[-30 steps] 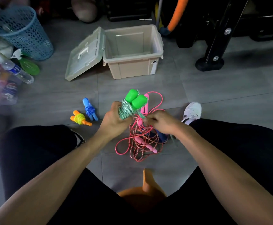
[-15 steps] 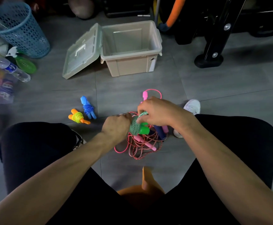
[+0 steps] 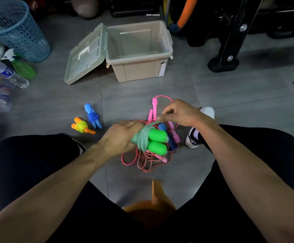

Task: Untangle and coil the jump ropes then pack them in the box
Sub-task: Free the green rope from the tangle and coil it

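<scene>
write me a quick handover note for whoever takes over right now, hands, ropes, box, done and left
Left hand: grips the green-handled rope, nearly all coiled.
Right hand: pinches that rope's loose end, mid-wrap.
Done: the blue rope and the orange-handled rope lie coiled on the floor left of the hands.
Left: finish the green coil, untangle the pink and red pile under the hands, then pack everything. The box stands open with no rope visible inside, lid tilted beside it.

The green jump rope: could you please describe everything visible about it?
The green jump rope has two bright green, foam-looking handles lying side by side, with pale green braided cord wound round them. The left hand grips the coiled end; the right hand pinches the cord's loose end above. It is held over the tangled ropes.
</scene>
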A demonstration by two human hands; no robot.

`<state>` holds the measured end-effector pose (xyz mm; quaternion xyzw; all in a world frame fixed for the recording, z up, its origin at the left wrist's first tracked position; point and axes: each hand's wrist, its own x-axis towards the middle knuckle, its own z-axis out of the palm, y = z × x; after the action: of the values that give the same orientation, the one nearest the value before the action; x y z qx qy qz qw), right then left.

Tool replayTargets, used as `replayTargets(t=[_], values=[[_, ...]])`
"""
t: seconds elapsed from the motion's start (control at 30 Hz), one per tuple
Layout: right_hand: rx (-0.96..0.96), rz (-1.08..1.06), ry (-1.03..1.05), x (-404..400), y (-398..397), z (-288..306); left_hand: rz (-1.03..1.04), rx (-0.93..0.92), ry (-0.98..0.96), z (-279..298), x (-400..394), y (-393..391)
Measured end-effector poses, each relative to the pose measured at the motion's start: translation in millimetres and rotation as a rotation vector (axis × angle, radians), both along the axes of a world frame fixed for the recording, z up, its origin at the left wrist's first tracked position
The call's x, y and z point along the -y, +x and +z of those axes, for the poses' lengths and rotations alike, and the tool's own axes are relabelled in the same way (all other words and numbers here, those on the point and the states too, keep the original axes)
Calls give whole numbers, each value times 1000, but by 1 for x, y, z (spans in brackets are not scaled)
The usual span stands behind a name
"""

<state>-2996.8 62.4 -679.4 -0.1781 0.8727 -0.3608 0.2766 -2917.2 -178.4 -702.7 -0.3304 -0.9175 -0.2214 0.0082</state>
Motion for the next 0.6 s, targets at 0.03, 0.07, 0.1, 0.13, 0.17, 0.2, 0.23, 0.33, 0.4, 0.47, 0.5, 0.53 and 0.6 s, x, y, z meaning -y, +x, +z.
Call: replayTargets(t=[0.03,0.07,0.1,0.13,0.17,0.2,0.23,0.33,0.4,0.47,0.5,0.53,0.6], values=[[1,-41,-42,-3,1,-6,94,57,99,-1,4,0],[-2,-70,-83,-6,2,-11,168,98,189,-3,6,0],[-10,-82,-109,-7,5,-15,220,142,265,-4,7,1],[-20,-85,-112,-6,8,-19,263,197,330,-6,7,1],[-23,-89,-109,-6,12,-24,323,261,394,-7,4,1],[-17,-98,-101,-5,15,-28,406,339,472,-8,0,2],[-10,-110,-84,-2,19,-31,512,430,566,-8,-6,2],[-47,-38,30,15,33,-36,843,605,817,-11,-22,-1],[-61,92,142,32,46,-36,982,634,781,-13,-22,-6],[-100,192,262,45,59,-35,1034,722,689,-12,-17,-9],[-146,226,316,48,64,-35,1040,792,656,-12,-14,-9],[-188,251,376,50,67,-34,1045,858,631,-12,-14,-9],[-203,261,470,49,68,-29,1022,931,546,-15,-14,-10]])
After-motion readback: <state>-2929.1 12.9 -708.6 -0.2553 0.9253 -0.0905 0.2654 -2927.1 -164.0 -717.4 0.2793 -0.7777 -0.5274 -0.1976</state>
